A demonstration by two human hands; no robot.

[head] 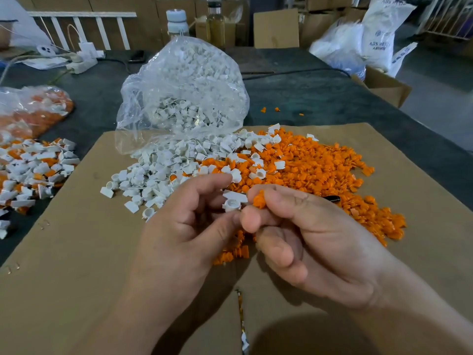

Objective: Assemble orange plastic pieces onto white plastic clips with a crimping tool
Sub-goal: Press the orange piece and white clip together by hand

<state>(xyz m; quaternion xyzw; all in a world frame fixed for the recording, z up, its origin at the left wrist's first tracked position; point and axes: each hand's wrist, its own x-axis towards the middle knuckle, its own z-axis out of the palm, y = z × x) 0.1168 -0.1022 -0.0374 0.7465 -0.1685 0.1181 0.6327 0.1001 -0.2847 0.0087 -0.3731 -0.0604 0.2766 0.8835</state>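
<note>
I see a brown cardboard sheet [76, 252] lying on the dark surface [307, 98]. Far left sits a white power strip [83, 63]; behind centre, a white-capped bottle [177, 23] beside a bottle of yellowish liquid [215, 24]; far right, a printed white sack [378, 34]

Cardboard sheet [76, 252] lies on bench [307, 98]. On the sheet: clip heap [158, 170] left, heap of pieces [320, 170] right, mixed where they meet. Bag of clips [184, 90] sits behind the clip heap. In front of the heaps, my left hand [179, 231] holds a clip [233, 202] and my right hand [307, 239] a piece [259, 199], just beside each other. Off the sheet to the left lies a heap of joined parts [33, 170], with a second bag [30, 111] behind it. Box [384, 85] is far right.
</note>
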